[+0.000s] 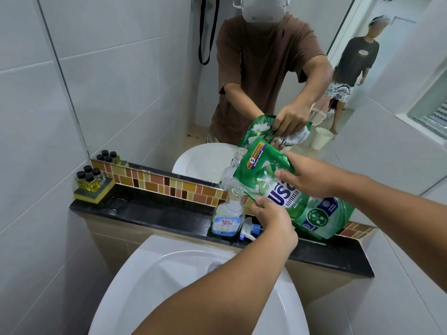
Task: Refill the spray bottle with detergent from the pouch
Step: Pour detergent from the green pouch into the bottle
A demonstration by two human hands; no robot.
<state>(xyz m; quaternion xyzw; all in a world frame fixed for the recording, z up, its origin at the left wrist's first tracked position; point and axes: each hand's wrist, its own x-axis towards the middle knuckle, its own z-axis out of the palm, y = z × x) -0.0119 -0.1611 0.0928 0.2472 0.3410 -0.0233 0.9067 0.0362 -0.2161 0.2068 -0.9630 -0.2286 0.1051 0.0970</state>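
Note:
A green detergent pouch (285,189) is tilted above the black ledge, its lower left corner close to the open neck of a clear spray bottle (228,216). The bottle stands upright on the ledge with blue liquid in its lower part and no top on. My left hand (271,213) pinches the pouch's lower corner beside the bottle neck. My right hand (312,176) grips the pouch's upper right side. The white and blue spray head (249,229) lies on the ledge to the right of the bottle, partly behind my left wrist.
A white sink (183,281) sits below the black ledge (154,213). Several small dark-capped bottles rest on a yellow-green sponge (93,187) at the ledge's left end. A mirror (145,81) behind the ledge reflects me and another person.

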